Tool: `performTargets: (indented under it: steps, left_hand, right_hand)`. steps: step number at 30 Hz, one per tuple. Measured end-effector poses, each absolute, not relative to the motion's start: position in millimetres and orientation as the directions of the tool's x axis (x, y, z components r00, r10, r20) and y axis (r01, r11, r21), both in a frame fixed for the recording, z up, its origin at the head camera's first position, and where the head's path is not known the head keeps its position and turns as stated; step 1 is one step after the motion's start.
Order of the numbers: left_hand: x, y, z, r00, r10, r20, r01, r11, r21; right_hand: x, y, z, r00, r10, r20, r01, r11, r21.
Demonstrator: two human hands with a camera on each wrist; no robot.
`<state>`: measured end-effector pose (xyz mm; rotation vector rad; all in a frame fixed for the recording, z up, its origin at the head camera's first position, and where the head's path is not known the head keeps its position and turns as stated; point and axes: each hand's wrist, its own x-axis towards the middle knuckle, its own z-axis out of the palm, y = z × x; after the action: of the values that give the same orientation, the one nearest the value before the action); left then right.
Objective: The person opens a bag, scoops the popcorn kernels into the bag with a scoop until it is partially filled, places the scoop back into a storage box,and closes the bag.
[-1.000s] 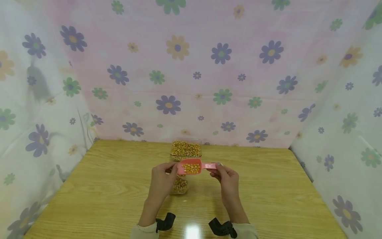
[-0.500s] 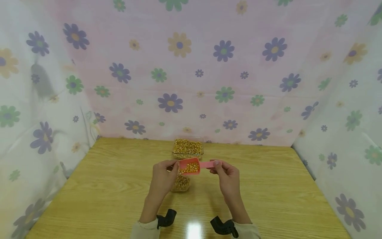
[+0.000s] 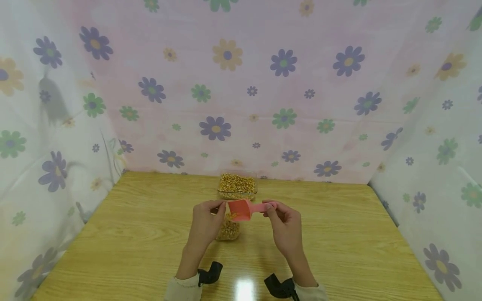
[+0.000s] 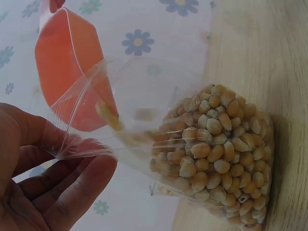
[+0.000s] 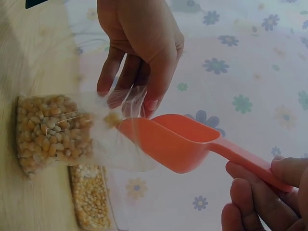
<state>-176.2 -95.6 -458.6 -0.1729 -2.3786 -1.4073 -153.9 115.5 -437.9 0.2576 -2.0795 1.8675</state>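
My left hand (image 3: 206, 221) pinches the top edge of a clear plastic bag (image 4: 139, 72) that stands on the table, its lower part packed with corn kernels (image 4: 226, 149). By its handle, my right hand (image 3: 288, 228) grips a pink scoop (image 3: 239, 210). The scoop's lip is tipped down inside the bag's mouth, and a few blurred kernels slide off it into the bag. In the right wrist view the scoop (image 5: 168, 144) tilts toward the bag (image 5: 57, 132), left fingers (image 5: 156, 91) holding the plastic above it.
Behind the bag, a clear rectangular container (image 3: 237, 195) of corn kernels stands near the back of the wooden table (image 3: 150, 234). Flower-print cloth (image 3: 241, 83) encloses the back and sides. Each wrist wears a black mount (image 3: 211, 274).
The scoop has tilted down to the left, and its kernels have slid from the middle of the bowl to the lip and out. The left hand keeps its hold on the bag.
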Motion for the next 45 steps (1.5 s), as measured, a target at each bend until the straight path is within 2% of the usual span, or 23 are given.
performTargets:
  steps: [11,24,32,41,45]
  left_hand:
    - [-176,-95,-458,-0.930,-0.067,0.361,0.290,0.470,0.834]
    - [-177,-97,-462,-0.931,-0.070,0.359,0.288,0.462,0.839]
    - [-179,-98,-463,-0.934,-0.066,0.351,0.286,0.450,0.846]
    - [-177,-96,-462,-0.925,-0.047,0.376,0.318,0.445,0.837]
    - [-176,-95,-463,-0.925,-0.048,0.377,0.320,0.436,0.841]
  right_hand:
    - [-148,116,-431,-0.887,0.095,0.452,-0.426,0.210,-0.880]
    - [-159,132,-433,-0.836,0.263,0.481,-0.447,0.180,-0.876]
    - [-196,137,-433,-0.843,0.283,0.457,-0.404,0.226,-0.886]
    - [-255,123,-456,-0.835,0.184,0.518,-0.447,0.321,-0.835]
    - [-272,115,-467,-0.874,0.138,0.466,-0.399,0.345,-0.850]
